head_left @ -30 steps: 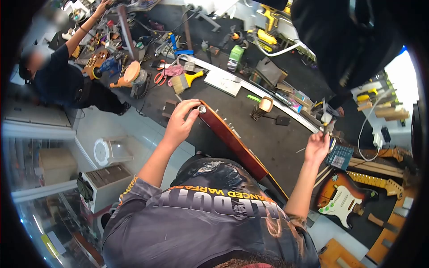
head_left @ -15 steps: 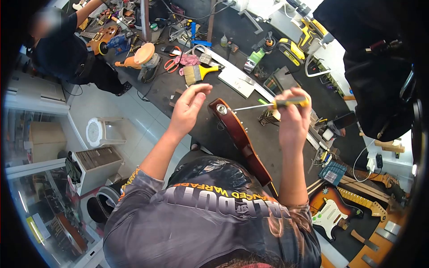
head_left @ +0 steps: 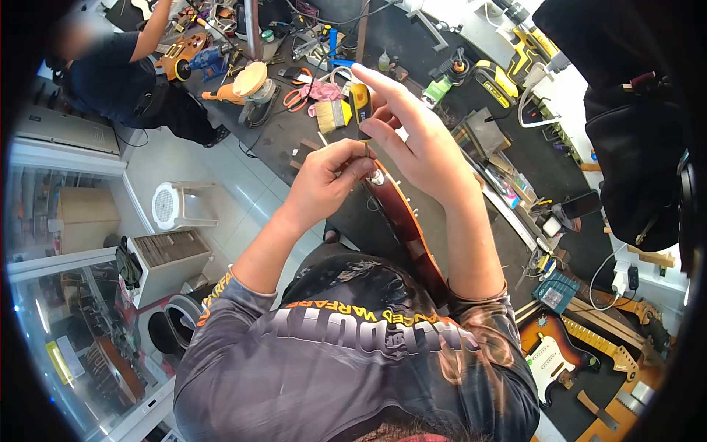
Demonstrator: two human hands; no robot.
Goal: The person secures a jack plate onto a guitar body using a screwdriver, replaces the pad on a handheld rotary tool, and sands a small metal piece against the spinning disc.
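beside the metal fitting of the guitar body, close before the person's shirt, the left hand pinches its fingertips together (on what, i cannot tell); above that body's end the right hand loosely grips a screwdriver, which, if tilted, could skid and scratch the finish.

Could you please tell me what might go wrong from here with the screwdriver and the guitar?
The screwdriver in the right hand is very near the left hand, so a slip might jab it. A slip could also scratch the dark red side of the guitar or the silver fitting at its end. I can see nothing clamping the guitar, so it may shift if pushed.
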